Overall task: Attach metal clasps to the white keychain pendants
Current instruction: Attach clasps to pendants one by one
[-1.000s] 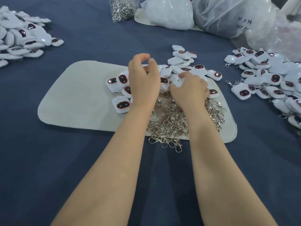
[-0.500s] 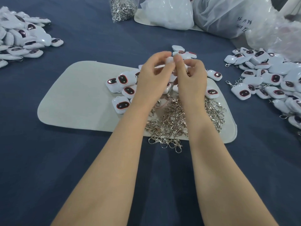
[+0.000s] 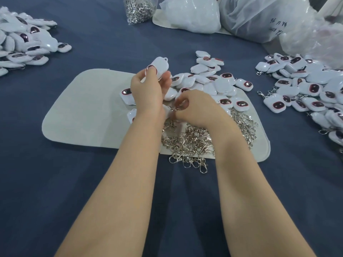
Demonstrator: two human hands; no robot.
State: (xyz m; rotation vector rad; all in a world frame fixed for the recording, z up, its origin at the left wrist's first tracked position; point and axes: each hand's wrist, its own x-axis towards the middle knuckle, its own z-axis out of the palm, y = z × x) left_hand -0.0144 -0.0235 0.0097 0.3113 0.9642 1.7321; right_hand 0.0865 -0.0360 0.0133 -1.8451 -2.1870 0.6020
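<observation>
- At the far left, a left pile of pendants [image 3: 24, 43] lies on the dark blue counter [image 3: 74, 182]; many of them show a dark oval face.
- A pale mat [image 3: 83, 112] lies flat on the counter in the middle; its corners are rounded.
- The left hand [image 3: 148, 91] is raised above the mat; its thumb and curled fingers grip a white pendant [image 3: 160, 66], which is tilted, with its small loop at the upper end.
- At the top edge, beyond this hand, stands a clear bag of clasps [image 3: 139, 8].
- A heap of metal clasps [image 3: 194, 141] lies on the near part of the mat, under both wrists; some clasps lie over the edge, on the counter.
- The right hand [image 3: 196, 110] is low over the heap, just beside the left wrist; its fingers are curled tight and pinch one clasp [image 3: 175, 109], which is only partly visible.
- Loose pendants [image 3: 213, 84] are spread on the far right part of the mat, beyond the right hand.
- White plastic bags [image 3: 191, 15] stand at the top right.
- The right pile of pendants [image 3: 306, 86] lies on the counter, apart from the mat; some of them carry a clasp.
</observation>
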